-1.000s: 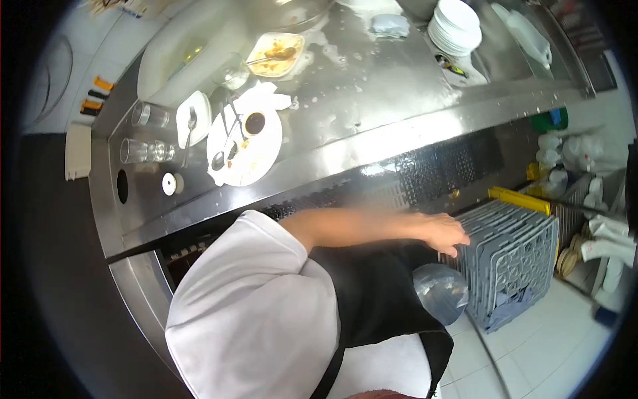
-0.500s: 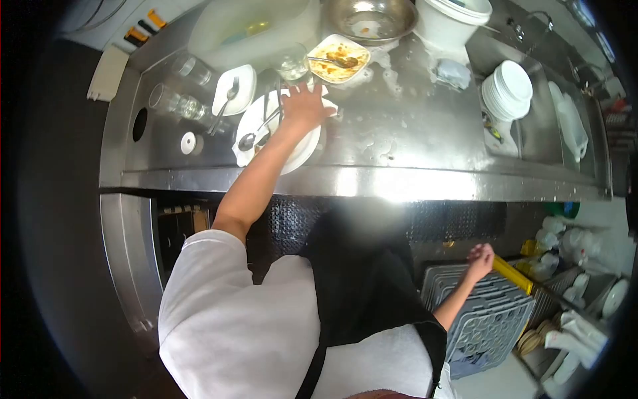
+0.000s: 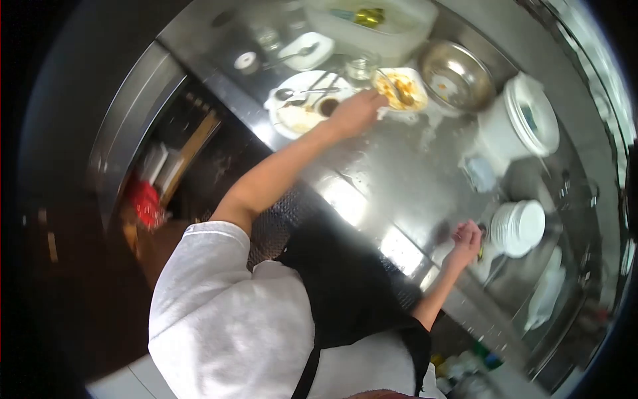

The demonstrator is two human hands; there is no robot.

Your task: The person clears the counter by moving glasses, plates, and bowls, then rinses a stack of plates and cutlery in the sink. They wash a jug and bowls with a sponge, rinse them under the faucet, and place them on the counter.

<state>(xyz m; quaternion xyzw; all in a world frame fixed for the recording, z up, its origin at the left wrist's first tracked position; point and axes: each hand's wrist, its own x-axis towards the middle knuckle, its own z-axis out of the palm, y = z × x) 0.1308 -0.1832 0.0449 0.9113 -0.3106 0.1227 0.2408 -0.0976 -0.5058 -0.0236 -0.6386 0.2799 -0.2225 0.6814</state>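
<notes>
In the head view, I see the left hand over the edge of the big white plate, next to the square dish with orange food left in it. Its fingers are bent, but their tips are hidden, so I can't make out if it grips anything. The right hand is curled up near the stack of white plates. It is blurry, and I can't say if it has something in it. I think the step in hand is working with the dirty things on the big plate, which lies flat on the bench with spoons and a little bowl of dark sauce on it. To me, the next move calls for a soft grip and a slow pull, because the spoons could slide and the sauce could spill. The bench is shiny metal with wet spots. Near its back are a big plastic tub, a round metal bowl and a white bucket, with a folded cloth just beside the bucket. Under the bench it is dark, with something red there.
</notes>
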